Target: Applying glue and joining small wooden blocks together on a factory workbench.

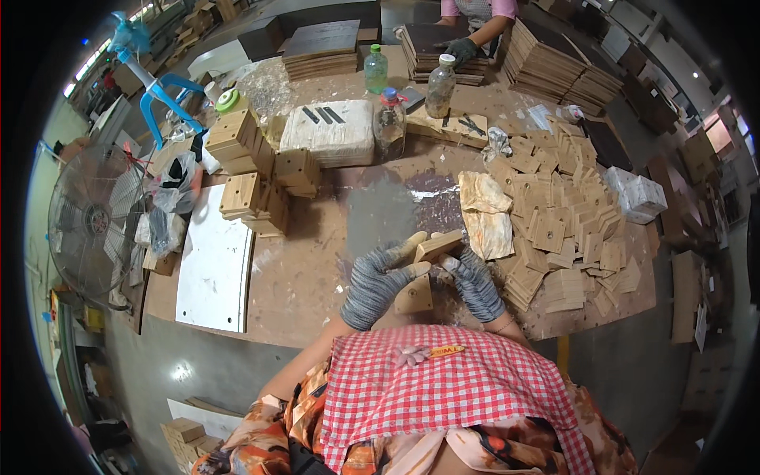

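Both my hands wear grey knitted gloves with pale fingertips. Between them, above the near middle of the table, is a small wooden block, tilted up. My left hand grips its left end with thumb and fingers. My right hand closes on its right end. Under the hands lies another wooden piece with a hole in it, partly covered by the left hand. A stained folded cloth lies just beyond my right hand. To the right spreads a heap of loose wooden pieces, several with drilled holes.
Stacked wooden blocks and a white board occupy the left. A wrapped white bundle and bottles stand farther back. A fan is beyond the left edge. Across the table, a co-worker's gloved hand rests on stacked dark panels.
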A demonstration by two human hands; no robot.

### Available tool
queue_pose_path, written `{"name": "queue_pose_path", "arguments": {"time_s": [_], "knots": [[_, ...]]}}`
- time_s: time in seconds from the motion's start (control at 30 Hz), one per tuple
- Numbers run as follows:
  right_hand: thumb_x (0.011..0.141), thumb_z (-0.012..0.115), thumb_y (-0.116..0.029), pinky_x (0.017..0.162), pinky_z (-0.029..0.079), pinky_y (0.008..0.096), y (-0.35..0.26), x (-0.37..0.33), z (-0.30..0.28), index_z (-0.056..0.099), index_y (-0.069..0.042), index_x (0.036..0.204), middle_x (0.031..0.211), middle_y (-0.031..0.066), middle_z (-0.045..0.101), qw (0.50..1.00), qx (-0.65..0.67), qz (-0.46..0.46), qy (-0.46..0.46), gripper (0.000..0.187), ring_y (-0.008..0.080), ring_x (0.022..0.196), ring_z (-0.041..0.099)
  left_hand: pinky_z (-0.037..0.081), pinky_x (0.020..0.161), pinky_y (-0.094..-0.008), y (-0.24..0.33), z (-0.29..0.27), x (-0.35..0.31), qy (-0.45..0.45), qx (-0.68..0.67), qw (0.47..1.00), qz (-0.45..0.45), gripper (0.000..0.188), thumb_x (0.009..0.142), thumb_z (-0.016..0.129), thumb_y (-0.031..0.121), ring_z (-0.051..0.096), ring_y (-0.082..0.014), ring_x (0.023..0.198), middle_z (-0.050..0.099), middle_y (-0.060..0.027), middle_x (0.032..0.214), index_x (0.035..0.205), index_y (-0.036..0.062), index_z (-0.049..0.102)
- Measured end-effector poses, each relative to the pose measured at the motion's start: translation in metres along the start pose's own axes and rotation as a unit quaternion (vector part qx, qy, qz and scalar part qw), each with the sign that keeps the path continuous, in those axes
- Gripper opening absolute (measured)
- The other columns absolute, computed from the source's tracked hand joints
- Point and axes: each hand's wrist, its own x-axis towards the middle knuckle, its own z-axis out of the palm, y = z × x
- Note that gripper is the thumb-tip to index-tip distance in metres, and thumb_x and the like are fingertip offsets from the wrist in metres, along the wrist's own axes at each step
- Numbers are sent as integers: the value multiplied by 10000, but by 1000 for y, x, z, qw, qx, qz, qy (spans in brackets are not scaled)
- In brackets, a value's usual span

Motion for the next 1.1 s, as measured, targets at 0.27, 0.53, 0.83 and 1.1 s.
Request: {"name": "queue_pose_path", "arguments": {"time_s": [0.27, 0.53, 0.83, 1.1], "knots": [[903, 607, -369, 878, 451, 311, 11, -3, 6, 557, -6, 1205, 1082, 97, 616, 989, -138, 15, -46, 475, 158, 990, 557, 478, 777, -219, -7, -5, -2, 47, -37, 997, 41, 397, 795, 747, 117, 577, -79, 862, 670, -32, 984, 1172, 44, 648], [871, 647, -390, 891, 450, 312, -5, -10, 10, 559, -22, 1222, 1093, 85, 606, 991, -105, 61, -52, 516, 147, 1009, 544, 488, 841, -265, -18, -16, 5, 50, -55, 993, -86, 498, 750, 799, 174, 597, -116, 923, 666, -53, 1024, 1177, 1, 610], [753, 730, -305, 1095, 277, 413, 60, -15, -80, 531, -76, 1303, 1343, 193, 456, 831, -555, -5, -41, 629, 337, 1262, 371, 490, 784, -244, -23, -27, 12, 84, -28, 996, -27, 411, 720, 807, 105, 592, -93, 876, 670, -15, 965, 1092, 36, 648], [818, 671, -180, 1049, 340, 399, 106, -2, -78, 571, -53, 1246, 1218, 180, 553, 842, -539, -18, -3, 458, 285, 1180, 459, 480, 816, -240, -12, -18, 9, 55, -53, 996, -47, 356, 723, 791, 60, 576, -94, 920, 632, 7, 987, 1050, 50, 651]]}}
